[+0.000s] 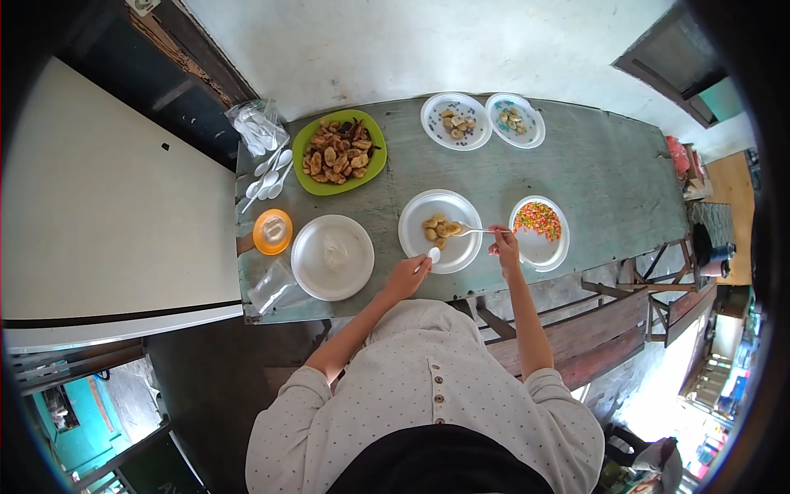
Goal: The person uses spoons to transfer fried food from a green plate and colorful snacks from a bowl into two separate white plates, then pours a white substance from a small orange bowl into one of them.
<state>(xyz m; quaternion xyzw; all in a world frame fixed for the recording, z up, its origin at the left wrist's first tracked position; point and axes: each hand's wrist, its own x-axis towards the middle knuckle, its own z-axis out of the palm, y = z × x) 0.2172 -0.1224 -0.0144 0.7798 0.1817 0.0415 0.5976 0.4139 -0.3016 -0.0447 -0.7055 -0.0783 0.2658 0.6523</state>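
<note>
A white plate (461,259) lies in front of me on the table, with several golden-brown, fried-looking food pieces (434,224) on it. My left hand (406,278) is closed on a white plastic spoon (434,255), its bowl over the plate's near rim. From the right side, my right hand (504,244) grips a white plastic fork (471,230), whose head meets a piece of the food. Just right of that hand sits another white plate (539,252) carrying red, orange and green sprinkles (538,219).
Left of me are white plates (360,276), an orange container (272,231) and a clear plastic bag (271,286). Farther back are a green plate (308,183) of fried pieces, loose plastic spoons (270,175) and two patterned plates (455,144) with food. A wooden bench (576,333) stands at right.
</note>
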